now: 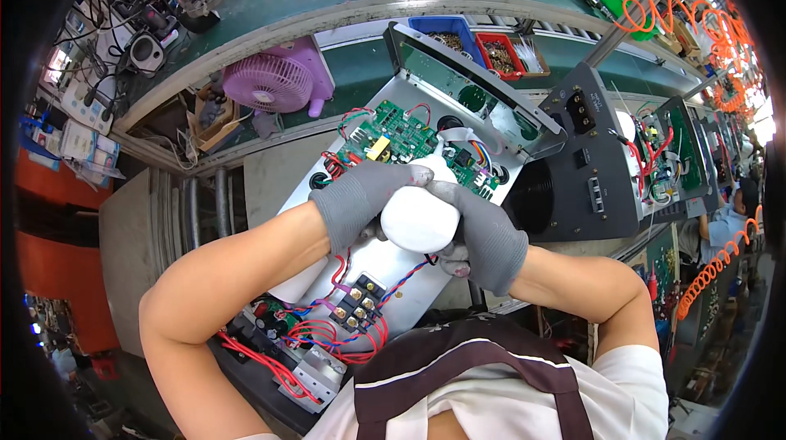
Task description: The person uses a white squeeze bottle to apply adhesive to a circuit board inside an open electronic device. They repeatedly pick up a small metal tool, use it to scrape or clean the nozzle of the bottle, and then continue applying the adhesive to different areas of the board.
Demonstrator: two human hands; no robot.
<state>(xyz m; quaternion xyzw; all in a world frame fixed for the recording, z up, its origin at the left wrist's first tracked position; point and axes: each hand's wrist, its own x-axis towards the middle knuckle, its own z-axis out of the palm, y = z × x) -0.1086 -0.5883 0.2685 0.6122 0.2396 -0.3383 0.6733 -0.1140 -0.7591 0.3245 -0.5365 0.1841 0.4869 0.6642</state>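
Observation:
Both my hands wear grey gloves and are closed around a white squeeze bottle (419, 221). My left hand (368, 196) grips its left side, and my right hand (483, 235) wraps the right side, with the thumbs near the top. The narrow nozzle points away from me, down over a green circuit board (401, 130) beside a ribbon cable (468, 137). Whether the tip touches anything I cannot tell. The board sits in an open metal chassis (417, 297). Closer to me are a black terminal block (358, 306) and red wires (307, 333).
A hinged-up panel (479, 96) stands behind the board. To the right is a black panel with a round opening (585, 166), and further units follow it. A purple fan (274, 80), a blue bin (446, 29) and a red bin (499, 57) lie beyond. Orange coiled hoses (716, 276) hang at right.

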